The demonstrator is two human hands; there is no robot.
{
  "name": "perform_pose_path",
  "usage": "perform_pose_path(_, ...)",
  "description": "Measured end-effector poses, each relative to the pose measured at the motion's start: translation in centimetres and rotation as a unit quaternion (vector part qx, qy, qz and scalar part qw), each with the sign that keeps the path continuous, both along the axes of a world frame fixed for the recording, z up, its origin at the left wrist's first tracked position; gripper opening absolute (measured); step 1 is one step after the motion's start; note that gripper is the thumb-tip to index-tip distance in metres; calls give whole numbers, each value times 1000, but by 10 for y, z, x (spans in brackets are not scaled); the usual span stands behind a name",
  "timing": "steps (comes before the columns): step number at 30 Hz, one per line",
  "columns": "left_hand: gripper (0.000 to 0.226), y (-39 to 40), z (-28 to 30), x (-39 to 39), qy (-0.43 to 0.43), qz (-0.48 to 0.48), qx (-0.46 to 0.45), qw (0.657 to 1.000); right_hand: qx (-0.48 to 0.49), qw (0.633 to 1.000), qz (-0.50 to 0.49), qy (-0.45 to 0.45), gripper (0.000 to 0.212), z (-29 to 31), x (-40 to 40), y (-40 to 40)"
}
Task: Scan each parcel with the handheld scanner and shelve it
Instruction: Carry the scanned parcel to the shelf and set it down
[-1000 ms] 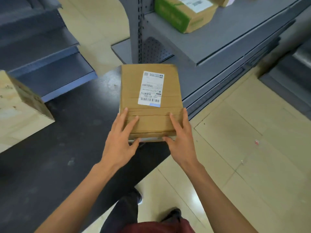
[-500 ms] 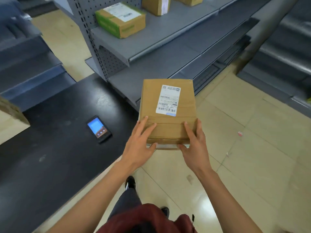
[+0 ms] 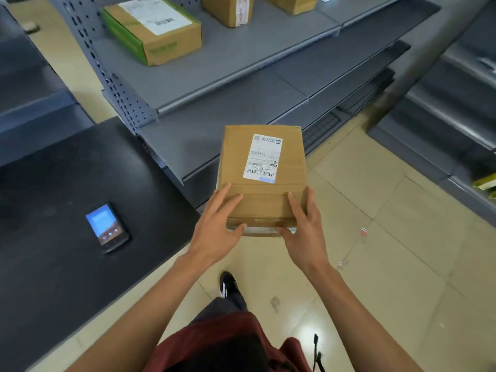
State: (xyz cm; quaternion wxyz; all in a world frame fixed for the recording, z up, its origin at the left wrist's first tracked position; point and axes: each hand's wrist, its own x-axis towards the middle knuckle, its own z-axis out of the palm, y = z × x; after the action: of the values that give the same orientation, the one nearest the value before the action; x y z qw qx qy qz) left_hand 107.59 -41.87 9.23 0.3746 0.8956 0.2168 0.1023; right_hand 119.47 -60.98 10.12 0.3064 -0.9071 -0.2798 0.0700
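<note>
Parcel [image 3: 261, 178]: sitting between left hand [image 3: 214, 232] and right hand [image 3: 306, 232], before the shelves [image 3: 241, 68].
Scanner [image 3: 107, 228]: lying on table [image 3: 53, 264], left of parcel.

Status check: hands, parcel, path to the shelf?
Left hand and right hand grip brown parcel, label up. Scanner on black table. Shelf ahead unobstructed.

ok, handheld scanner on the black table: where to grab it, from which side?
Grip the handheld scanner across its long side edges, coming from above. It lies flat, screen up, on the black table, with bare surface around it. Both hands are busy holding the parcel.
</note>
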Motion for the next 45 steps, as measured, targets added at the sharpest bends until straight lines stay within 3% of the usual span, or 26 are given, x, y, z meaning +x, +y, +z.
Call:
perform_pose_path(16,68,24,-21,114,-24,65,9,998,-25,996,82,30,88,-7,147,41)
perform_pose_path(25,63,16,-28,157,12,169,56,984,-45,975,211,55,84,-31,238,70)
perform_pose_path(34,61,-3,-47,183,15,293,45,955,-7,945,323,48,75,-64,288,105)
perform_pose_path(45,52,49,-71,195,-8,303,119,946,115,930,340,77,72,-98,313,166)
